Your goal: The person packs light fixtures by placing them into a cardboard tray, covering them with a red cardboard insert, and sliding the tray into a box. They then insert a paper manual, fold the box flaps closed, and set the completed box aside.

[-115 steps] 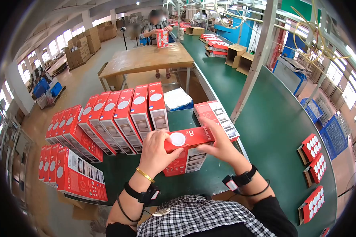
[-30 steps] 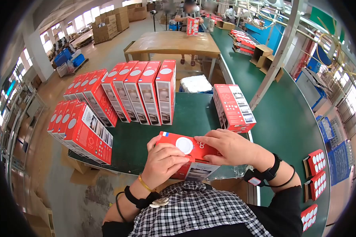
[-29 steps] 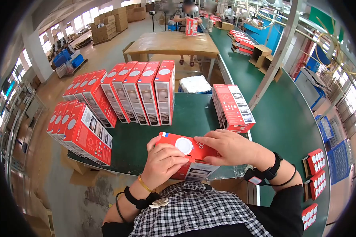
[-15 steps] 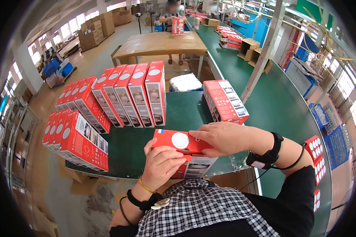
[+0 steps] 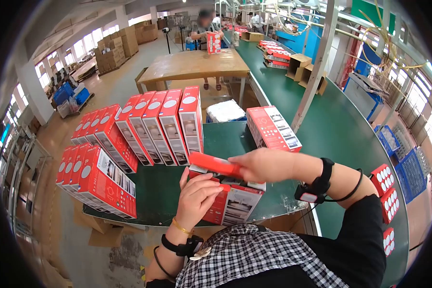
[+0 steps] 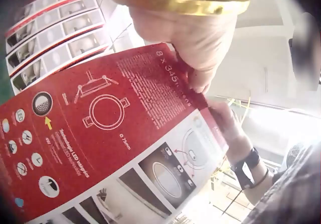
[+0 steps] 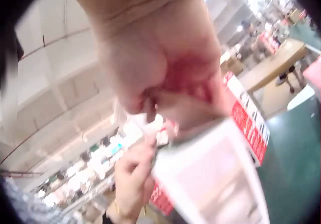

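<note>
A red-and-white printed carton (image 5: 236, 207) stands upright near the bench's front edge, its top lid flap (image 5: 214, 163) lifted and the top partly open. My right hand (image 5: 268, 165) grips that flap at its right end. At the left of the opening, my left hand (image 5: 193, 200) holds the carton's upper edge, fingertips at a small red side tab (image 5: 222, 187). The left wrist view has the carton's printed side (image 6: 108, 133) up close, with the left hand (image 6: 193, 48) at its top edge. The right wrist view is blurred; the right hand (image 7: 160, 68) bends over the carton top.
Rows of similar upright cartons (image 5: 151, 129) line the bench's left side. One more carton (image 5: 273, 128) lies at the right. Behind are a white-filled blue bin (image 5: 225, 111) and a wooden table (image 5: 192, 65) with a person beyond. Several cartons (image 5: 385, 199) sit on the green line at right.
The carton's top flap, pressed flat half a second ago, is now raised in the right hand. Over the last seconds, the carton has come nearer the body, and the left hand stays at its upper edge.
</note>
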The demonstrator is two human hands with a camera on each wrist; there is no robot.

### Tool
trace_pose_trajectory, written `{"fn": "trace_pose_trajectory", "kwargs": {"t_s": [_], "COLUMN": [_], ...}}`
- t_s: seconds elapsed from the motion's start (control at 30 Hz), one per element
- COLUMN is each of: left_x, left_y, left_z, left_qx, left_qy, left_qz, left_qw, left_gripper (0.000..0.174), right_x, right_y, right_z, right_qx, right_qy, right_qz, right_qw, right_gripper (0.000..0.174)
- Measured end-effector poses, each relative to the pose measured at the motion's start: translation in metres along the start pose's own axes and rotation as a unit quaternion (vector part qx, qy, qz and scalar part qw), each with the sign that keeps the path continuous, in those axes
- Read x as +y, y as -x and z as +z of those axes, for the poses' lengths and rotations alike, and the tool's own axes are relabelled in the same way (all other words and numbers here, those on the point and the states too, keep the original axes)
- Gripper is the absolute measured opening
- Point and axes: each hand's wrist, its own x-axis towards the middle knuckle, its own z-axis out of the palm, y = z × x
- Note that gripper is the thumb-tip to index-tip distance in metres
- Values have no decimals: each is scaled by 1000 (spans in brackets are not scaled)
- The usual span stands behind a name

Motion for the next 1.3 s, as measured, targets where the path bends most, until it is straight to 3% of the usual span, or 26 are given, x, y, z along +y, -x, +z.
{"fn": "trace_pose_trajectory", "kwargs": {"t_s": [0.03,0.07,0.1,0.17,0.2,0.37,0.47,0.5,0.53,0.57,0.63,0.67,0.7,0.73,0.77,0.83,0.9,0.93,1.0,1.13,1.23,1.3], "left_x": [-5,-9,-13,-19,-22,-35,-33,-33,-33,-32,-28,-26,-23,-21,-21,-19,-14,-11,-9,-5,0,2], "left_y": [-1,-3,-7,-18,-25,-59,-71,-74,-75,-76,-72,-68,-64,-53,-45,-37,-37,-38,-42,-42,-43,-44], "left_z": [4,5,6,10,12,35,39,39,40,44,55,63,71,81,87,95,96,95,95,90,92,95], "left_qx": [9,13,13,-23,-54,-139,-209,-219,-247,-275,-316,-366,-416,-426,-439,-454,-478,-464,-452,-458,-456,-459], "left_qy": [19,26,26,86,101,108,160,164,149,134,138,104,70,48,52,30,33,39,42,43,47,48], "left_qz": [-18,-16,-13,-30,-26,1,-29,-28,5,36,42,72,104,116,118,154,147,139,134,129,120,121], "left_qw": [1000,999,999,996,993,984,964,961,957,951,938,922,901,896,889,877,865,874,881,879,881,879], "left_gripper": [18,19,19,21,22,23,22,22,22,22,19,18,17,14,14,13,12,12,12,10,10,10], "right_x": [1,37,57,78,69,19,54,67,78,86,94,98,83,80,79,55,44,43,51,65,81,93], "right_y": [2,-3,-4,0,8,26,47,57,67,75,90,95,96,97,97,86,71,68,61,61,52,39], "right_z": [-11,2,12,25,14,18,38,58,79,101,149,167,173,181,187,187,197,207,221,227,221,202], "right_qx": [-25,31,34,139,77,41,70,125,175,178,208,205,258,344,414,411,319,327,289,342,393,399], "right_qy": [-118,-145,-143,-216,-264,-164,-281,-473,-643,-650,-696,-560,-371,-187,9,-93,-311,-320,-311,-269,-88,-75], "right_qz": [61,-15,-14,-26,53,136,168,168,161,168,215,281,342,258,162,127,141,145,196,225,136,90], "right_qw": [991,989,989,966,960,976,942,856,728,719,653,752,824,883,896,898,884,877,884,872,905,909], "right_gripper": [51,51,51,54,61,85,79,76,73,73,67,67,60,54,48,32,40,40,50,60,53,50]}}
